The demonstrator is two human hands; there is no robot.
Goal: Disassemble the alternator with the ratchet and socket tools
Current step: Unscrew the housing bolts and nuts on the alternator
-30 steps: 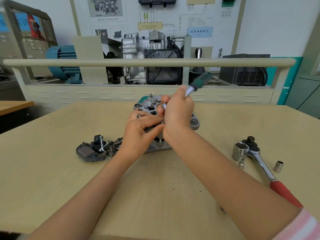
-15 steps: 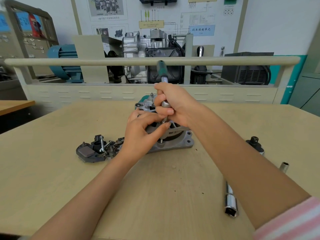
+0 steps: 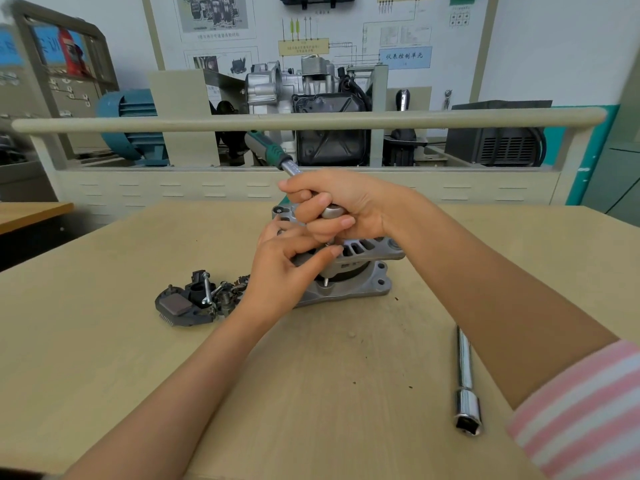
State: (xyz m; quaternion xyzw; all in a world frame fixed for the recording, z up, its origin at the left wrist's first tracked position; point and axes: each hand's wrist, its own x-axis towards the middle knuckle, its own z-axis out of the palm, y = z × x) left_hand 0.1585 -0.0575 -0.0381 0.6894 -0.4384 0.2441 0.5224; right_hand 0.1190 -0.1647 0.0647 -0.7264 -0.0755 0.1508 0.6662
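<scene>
Grey cast-aluminium alternator (image 3: 349, 271) sits mid-bench on the tan wooden bench (image 3: 104, 341). Right hand (image 3: 343, 206) w/ fingers curled tight round the head of the green-handled chrome ratchet (image 3: 273, 152), handle angled up-left. Left hand (image 3: 287, 268) grips the alternator housing. Pile of black removed parts (image 3: 194, 301) just left; chrome extension bar w/ socket (image 3: 465, 382) near right forearm.

Beige table (image 3: 104, 341), rail (image 3: 450, 116) behind it, engine display (image 3: 304, 88), teal motor (image 3: 131, 123), wall diagrams (image 3: 405, 57)
</scene>
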